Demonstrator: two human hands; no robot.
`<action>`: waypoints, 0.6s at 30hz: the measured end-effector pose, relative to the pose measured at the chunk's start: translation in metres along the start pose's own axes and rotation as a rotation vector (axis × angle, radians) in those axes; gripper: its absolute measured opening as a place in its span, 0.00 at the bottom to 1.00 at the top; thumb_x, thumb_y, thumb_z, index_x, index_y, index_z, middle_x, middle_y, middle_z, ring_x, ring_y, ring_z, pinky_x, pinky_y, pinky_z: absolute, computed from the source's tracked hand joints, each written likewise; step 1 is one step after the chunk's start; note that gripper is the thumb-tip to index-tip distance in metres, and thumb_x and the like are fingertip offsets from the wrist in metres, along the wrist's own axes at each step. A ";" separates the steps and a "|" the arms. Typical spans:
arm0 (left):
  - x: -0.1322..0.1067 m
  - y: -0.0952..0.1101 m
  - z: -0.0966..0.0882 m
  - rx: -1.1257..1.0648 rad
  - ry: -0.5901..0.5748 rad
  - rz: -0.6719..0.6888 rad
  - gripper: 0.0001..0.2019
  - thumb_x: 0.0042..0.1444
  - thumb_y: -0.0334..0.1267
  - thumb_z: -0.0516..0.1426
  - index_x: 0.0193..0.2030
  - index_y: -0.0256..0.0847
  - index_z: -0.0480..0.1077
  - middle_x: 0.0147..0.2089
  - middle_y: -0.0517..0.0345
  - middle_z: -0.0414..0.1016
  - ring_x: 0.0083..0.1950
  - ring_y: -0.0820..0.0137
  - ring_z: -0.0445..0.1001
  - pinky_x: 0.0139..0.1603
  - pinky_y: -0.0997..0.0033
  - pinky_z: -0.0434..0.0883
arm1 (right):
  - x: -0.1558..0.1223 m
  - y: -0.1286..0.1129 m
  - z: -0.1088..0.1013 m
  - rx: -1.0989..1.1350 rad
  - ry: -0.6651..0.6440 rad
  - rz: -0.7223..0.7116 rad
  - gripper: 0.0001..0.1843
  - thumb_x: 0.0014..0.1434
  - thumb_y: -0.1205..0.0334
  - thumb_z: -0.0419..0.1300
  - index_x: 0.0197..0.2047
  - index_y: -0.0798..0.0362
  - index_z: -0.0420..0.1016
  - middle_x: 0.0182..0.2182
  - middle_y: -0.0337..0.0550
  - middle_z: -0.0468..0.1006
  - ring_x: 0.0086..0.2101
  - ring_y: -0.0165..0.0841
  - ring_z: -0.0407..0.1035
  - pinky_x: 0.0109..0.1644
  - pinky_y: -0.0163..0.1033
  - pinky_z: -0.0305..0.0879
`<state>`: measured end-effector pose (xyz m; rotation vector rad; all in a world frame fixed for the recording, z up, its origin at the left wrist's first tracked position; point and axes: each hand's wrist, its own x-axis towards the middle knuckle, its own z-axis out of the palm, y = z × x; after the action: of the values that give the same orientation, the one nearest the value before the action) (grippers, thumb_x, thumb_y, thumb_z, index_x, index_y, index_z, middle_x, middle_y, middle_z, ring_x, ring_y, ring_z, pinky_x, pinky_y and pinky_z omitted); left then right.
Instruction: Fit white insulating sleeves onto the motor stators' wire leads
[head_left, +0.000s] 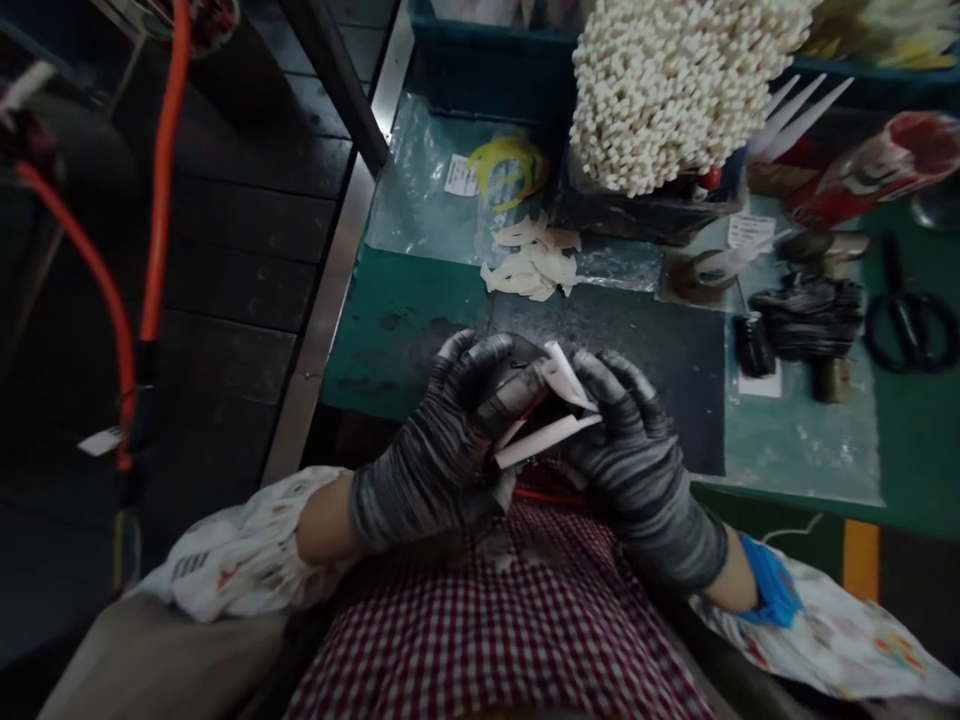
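Note:
My left hand (457,430), in a grey striped glove, is closed on a dark piece whose kind I cannot make out, with its thumb on a thin white part. Two white strips stick out between my hands: an upper strip (566,374) and a lower strip (547,441), which meet near the fingertips of my right hand. My right hand (630,450), gloved the same way, has its fingers curled and pinched at that meeting end. Its fingertips partly hide the strips. Both hands are close to my body, above the table's front edge.
Pale flat cut pieces (532,262) lie in a pile beyond my hands, near a yellow coil (510,168). A large bundle of white sticks (675,90) stands behind. On the right are scissors (909,315) and a dark wrapped bundle (810,315). Orange hoses (161,200) hang at left.

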<state>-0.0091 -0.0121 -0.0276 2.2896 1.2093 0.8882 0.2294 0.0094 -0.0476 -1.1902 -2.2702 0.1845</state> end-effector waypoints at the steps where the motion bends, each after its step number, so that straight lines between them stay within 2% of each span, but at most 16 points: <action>1: 0.002 0.001 -0.001 0.010 0.004 0.026 0.42 0.70 0.53 0.54 0.85 0.47 0.42 0.80 0.44 0.60 0.84 0.44 0.52 0.86 0.31 0.45 | -0.001 0.003 0.002 -0.001 -0.016 -0.025 0.35 0.74 0.53 0.59 0.80 0.46 0.58 0.67 0.50 0.77 0.68 0.49 0.68 0.74 0.58 0.67; 3: 0.006 0.002 -0.003 0.030 0.012 0.076 0.40 0.73 0.52 0.52 0.85 0.41 0.44 0.79 0.41 0.61 0.84 0.45 0.51 0.85 0.32 0.45 | -0.002 0.009 0.001 0.026 -0.048 -0.111 0.33 0.74 0.49 0.58 0.78 0.43 0.61 0.72 0.50 0.71 0.71 0.51 0.64 0.76 0.62 0.63; 7: 0.013 0.004 -0.008 0.065 -0.052 0.111 0.38 0.76 0.56 0.45 0.85 0.40 0.42 0.80 0.40 0.60 0.83 0.46 0.54 0.85 0.34 0.45 | -0.003 0.014 -0.006 0.087 -0.100 -0.232 0.28 0.72 0.50 0.56 0.73 0.36 0.68 0.76 0.45 0.63 0.74 0.52 0.58 0.76 0.66 0.60; 11: 0.015 0.006 -0.009 0.078 -0.033 0.116 0.36 0.77 0.54 0.42 0.85 0.41 0.41 0.80 0.42 0.62 0.82 0.48 0.56 0.85 0.35 0.46 | -0.004 0.008 -0.002 0.001 -0.011 -0.132 0.28 0.71 0.48 0.62 0.72 0.33 0.69 0.72 0.45 0.67 0.71 0.51 0.62 0.74 0.64 0.64; 13: 0.015 0.005 -0.009 0.074 -0.030 0.125 0.36 0.77 0.54 0.42 0.85 0.42 0.41 0.80 0.43 0.62 0.82 0.49 0.56 0.85 0.35 0.46 | -0.004 0.005 0.001 0.029 0.024 -0.095 0.27 0.72 0.46 0.61 0.72 0.33 0.68 0.71 0.46 0.68 0.69 0.50 0.64 0.72 0.63 0.67; 18: 0.013 0.000 -0.010 0.055 -0.028 0.145 0.36 0.77 0.53 0.43 0.85 0.42 0.42 0.79 0.43 0.63 0.81 0.48 0.58 0.84 0.34 0.49 | -0.006 0.003 0.000 0.121 0.018 -0.121 0.22 0.73 0.49 0.58 0.69 0.33 0.72 0.73 0.44 0.66 0.70 0.53 0.63 0.71 0.65 0.67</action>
<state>-0.0102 -0.0006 -0.0162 2.4513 1.0793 0.8798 0.2344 0.0059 -0.0512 -0.9857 -2.2727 0.2603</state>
